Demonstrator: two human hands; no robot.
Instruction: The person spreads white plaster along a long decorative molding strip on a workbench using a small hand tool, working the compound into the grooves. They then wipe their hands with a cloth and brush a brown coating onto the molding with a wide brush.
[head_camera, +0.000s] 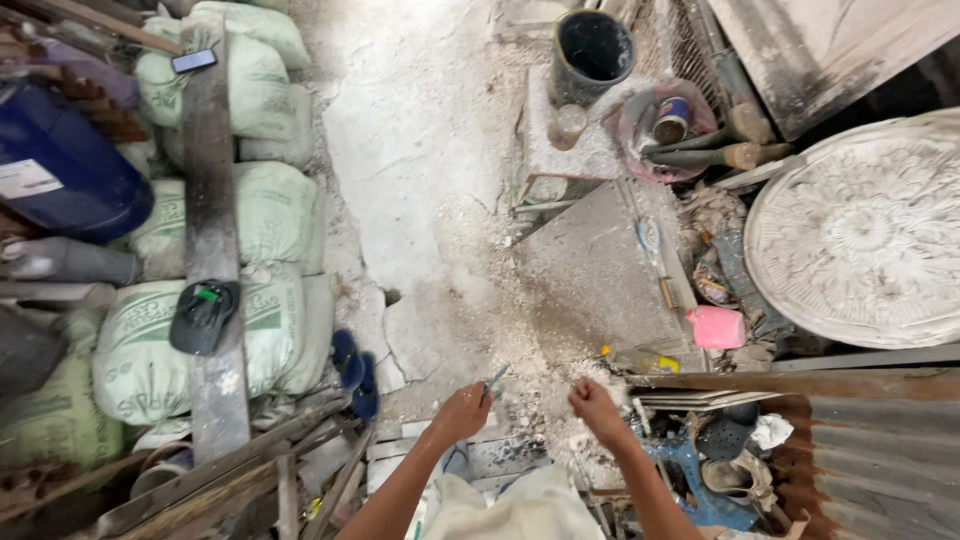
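My left hand (462, 412) is closed around a small thin metal tool (495, 378) whose tip sticks up and to the right. My right hand (594, 404) is a closed fist a short way to its right; whether it holds anything I cannot tell. Both hands hover over a dusty concrete floor (420, 150) strewn with white plaster crumbs (520, 350). A white cloth or garment (520, 510) lies below between my forearms.
Stacked pale green sacks (260, 220) with a dark plank (210, 230) across them fill the left. A blue drum (60, 165) stands far left. A black bucket (590, 55), a pink cup (718, 327) and a round ornamental plaster medallion (860, 230) lie to the right.
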